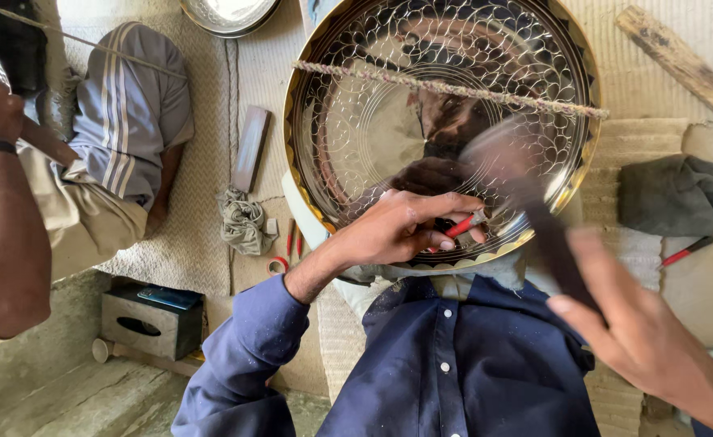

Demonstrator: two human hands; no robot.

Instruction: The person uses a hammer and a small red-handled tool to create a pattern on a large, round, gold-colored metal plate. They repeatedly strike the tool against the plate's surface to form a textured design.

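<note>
A: Where is the tray?
B: The tray (356,129), round, shiny and engraved, leans in front of the person, with a rope (453,87) across its face.
A: And the left hand?
B: The left hand (401,226) pinches a red-handled tool (463,226) against the tray's lower rim.
A: The right?
B: The right hand (639,324) grips a dark hammer (526,190), blurred, its head over the tray.

A grey rectangular tissue box (150,325) with 1 dark oval slot in its side stands on the floor at the lower left; a flat blue packet (169,297) lies on its top; no labels, signs or screens show.
</note>
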